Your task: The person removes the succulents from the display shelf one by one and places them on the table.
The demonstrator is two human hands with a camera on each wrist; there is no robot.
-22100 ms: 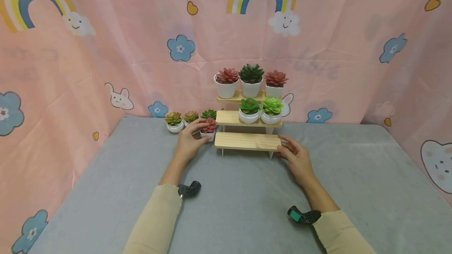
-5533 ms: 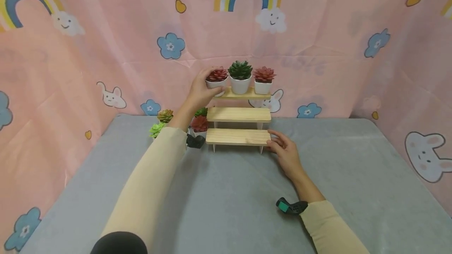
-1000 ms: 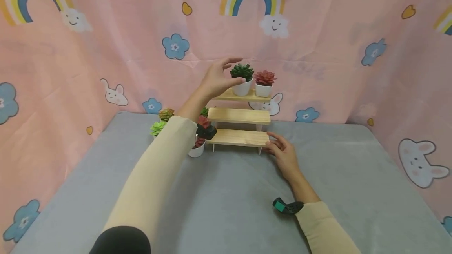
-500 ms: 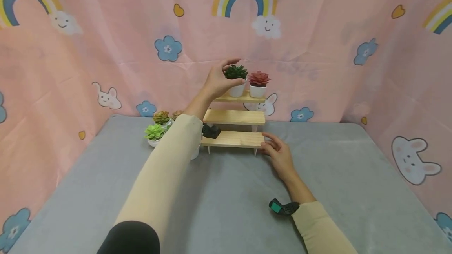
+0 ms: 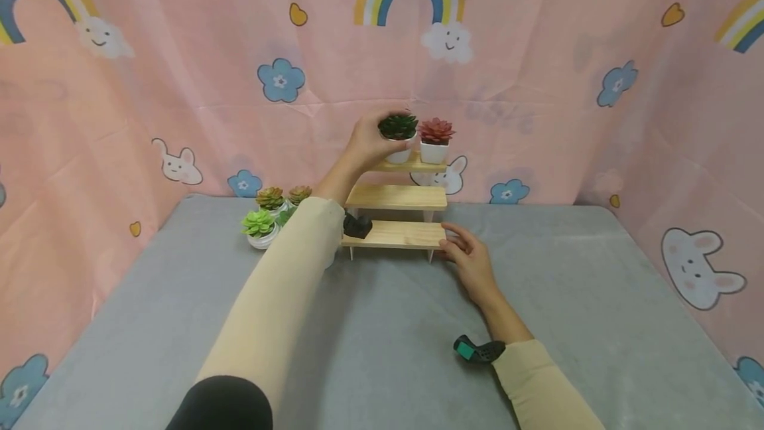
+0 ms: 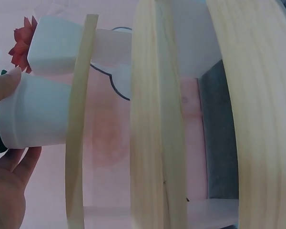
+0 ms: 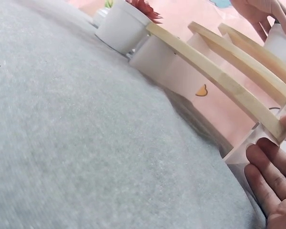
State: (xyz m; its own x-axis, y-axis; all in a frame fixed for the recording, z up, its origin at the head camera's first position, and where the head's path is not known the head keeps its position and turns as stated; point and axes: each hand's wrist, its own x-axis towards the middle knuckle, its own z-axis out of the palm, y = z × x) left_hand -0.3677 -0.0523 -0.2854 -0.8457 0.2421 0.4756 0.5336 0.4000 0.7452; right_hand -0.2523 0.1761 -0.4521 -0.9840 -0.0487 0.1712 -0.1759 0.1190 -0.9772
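A three-step wooden plant stand (image 5: pixel 396 196) stands at the back of the table. My left hand (image 5: pixel 365 144) grips the white pot (image 6: pixel 38 112) of a dark green artificial succulent (image 5: pixel 398 126) on the top step, thumb at the rim and fingers on the opposite side. In the left wrist view the pot's base meets the board. Beside it on the right sits a red succulent (image 5: pixel 436 131) in a squarish white pot. My right hand (image 5: pixel 474 264) holds the right end of the lowest step, its fingertips (image 7: pixel 257 155) against the white leg. The two lower steps are bare.
Left of the stand, several small potted succulents stand on the grey cloth, including a light green one (image 5: pixel 258 223); my left sleeve (image 5: pixel 280 297) hides others. A white pot with a red succulent (image 7: pixel 121 28) is by the lowest step. A pink curtain (image 5: pixel 525 52) hangs behind.
The middle step's two green succulents and the top step's left red one have left the stand since the first frame. Over the last second my left hand closed around the dark green succulent's pot.
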